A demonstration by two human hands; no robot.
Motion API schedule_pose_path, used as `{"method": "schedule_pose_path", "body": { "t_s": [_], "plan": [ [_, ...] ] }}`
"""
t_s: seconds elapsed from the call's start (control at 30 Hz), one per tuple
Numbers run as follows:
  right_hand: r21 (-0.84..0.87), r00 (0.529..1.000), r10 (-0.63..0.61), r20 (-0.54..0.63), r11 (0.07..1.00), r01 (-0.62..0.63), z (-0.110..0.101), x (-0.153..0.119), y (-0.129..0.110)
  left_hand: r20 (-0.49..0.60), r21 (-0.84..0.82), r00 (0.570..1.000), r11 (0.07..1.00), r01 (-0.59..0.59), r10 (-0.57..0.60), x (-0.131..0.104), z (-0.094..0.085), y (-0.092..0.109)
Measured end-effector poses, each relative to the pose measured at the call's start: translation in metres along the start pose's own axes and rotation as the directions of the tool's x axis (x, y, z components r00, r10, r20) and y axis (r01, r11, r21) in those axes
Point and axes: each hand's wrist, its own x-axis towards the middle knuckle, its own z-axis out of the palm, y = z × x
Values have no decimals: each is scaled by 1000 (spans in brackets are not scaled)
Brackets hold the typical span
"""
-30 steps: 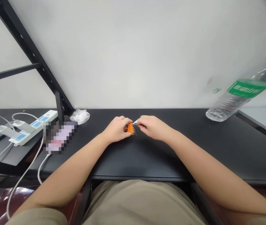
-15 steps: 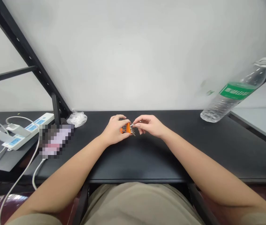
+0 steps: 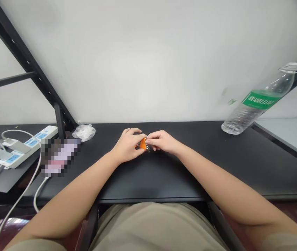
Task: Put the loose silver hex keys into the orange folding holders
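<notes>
Between thumb and fingers, my left hand (image 3: 129, 145) grips an orange holder (image 3: 143, 143) that carries several thin metal pieces, perhaps hex keys. The metal ends stick out on its right side. My right hand (image 3: 163, 142) is pinched at that side, with thumb and index finger against one of the metal pieces. How far that piece sits in the holder is hidden by the fingers. Both hands are close together above the middle of the black table (image 3: 153, 177).
A large plastic bottle (image 3: 259, 101) with a green label stands at the back right. On the left are a crumpled clear bag (image 3: 84, 132), a blurred-out phone-like object (image 3: 61, 157) with a white cable, and a white power strip (image 3: 45, 134) with plugs.
My right hand has moved slightly left, closer to the orange holder, its fingertips now against the holder's right side. The holder has turned a little. The whole view has shifted slightly.
</notes>
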Motion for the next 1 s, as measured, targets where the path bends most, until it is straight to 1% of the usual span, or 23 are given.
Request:
{"method": "schedule_pose_path", "body": {
  "t_s": [0.1, 0.2, 0.27, 0.33, 0.4, 0.43, 0.5, 0.53, 0.6, 0.67, 0.8, 0.87, 0.9, 0.93, 1.0],
  "plan": [
    [-55, 999, 8, 35, 998, -6, -2, -2, -5, 1, 30, 999, 999, -41, 41, -1, 0, 2],
    [-205, 998, -2, 68, 979, 16, -8, -5, -11, 27, 38, 999, 999, -37, 36, 0, 0, 4],
    [-296, 999, -2, 35, 955, 12, -15, -7, -13, 57, 20, 998, 1000, -13, 12, 1, 1, 3],
    [-396, 999, -16, -51, 918, -5, -24, -7, -10, 96, -4, 995, 1000, 6, -6, 2, 2, 1],
    [-536, 992, -53, -117, 844, -18, -34, -6, -3, 126, -14, 992, 999, 30, -28, 2, 2, -3],
    [-614, 990, -69, -120, 789, -20, -39, -6, 3, 133, -13, 990, 999, 43, -41, 1, 2, -5],
    [-738, 995, -65, -70, 674, -8, -45, -3, 14, 137, -8, 989, 999, 54, -52, 0, 1, -8],
    [-776, 998, -48, -42, 631, -2, -47, -2, 19, 138, -9, 989, 999, 46, -44, 0, 1, -8],
    [-817, 1000, -13, -15, 577, -4, -45, 0, 26, 131, -19, 991, 1000, 20, -17, 0, 0, -8],
    [-838, 999, 25, -21, 545, -31, -39, 2, 29, 119, -28, 993, 1000, -1, 5, -1, 1, -7],
    [-867, 992, 107, -67, 485, -110, -25, -1, 21, 114, -34, 993, 999, -18, 21, -1, 1, -7],
    [-874, 994, 93, -63, 476, -99, -20, -4, 13, 110, -36, 994, 999, -20, 24, -2, 1, -7],
    [-867, 996, 70, -46, 493, -75, -19, -5, 9, 107, -37, 994, 999, -19, 23, -2, 1, -7],
    [-849, 999, 40, -24, 527, -41, -19, -7, 5, 104, -37, 994, 999, -15, 19, -2, 1, -7],
    [-781, 999, -46, 12, 624, 38, -19, -9, -3, 88, -36, 996, 999, 6, -3, -2, 1, -7]
  ]
}}
